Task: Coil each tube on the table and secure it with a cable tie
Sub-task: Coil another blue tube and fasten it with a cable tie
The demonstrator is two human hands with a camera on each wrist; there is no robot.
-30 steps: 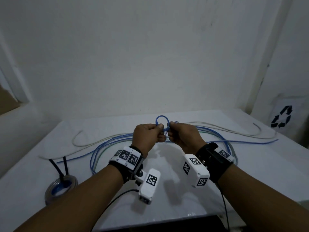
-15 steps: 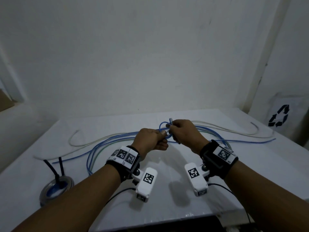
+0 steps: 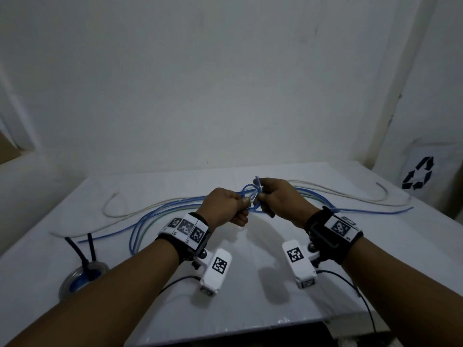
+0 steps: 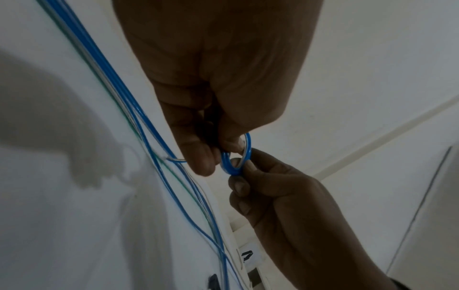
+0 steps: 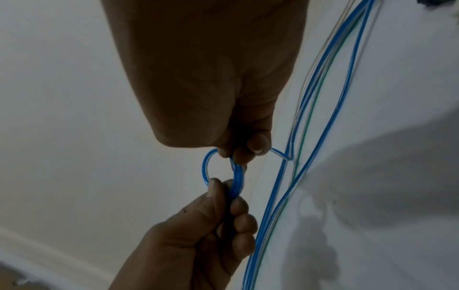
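Observation:
A small coil of blue tube [image 3: 248, 194] is held above the white table [image 3: 250, 284] between both hands. My left hand [image 3: 246, 202] pinches its left side with thumb and forefinger. My right hand [image 3: 259, 196] pinches the right side, and a short tube end sticks up above its fingers. The left wrist view shows the coil [image 4: 238, 157] edge-on between both sets of fingertips. In the right wrist view the coil [image 5: 223, 172] is a small ring whose tail runs down to the loose blue tubes [image 5: 310, 98] on the table.
Long blue tubes [image 3: 155, 214] and a white tube [image 3: 112, 211] sprawl across the table's far half. A finished coil [image 3: 80, 279] with two black cable ties [image 3: 75, 249] sticking up lies at the front left. A recycling sign [image 3: 418, 174] is on the right.
The upright round loop has tilted and tightened between the fingers. My right hand has turned, so the tube end now points up above it. Both hands keep their grip.

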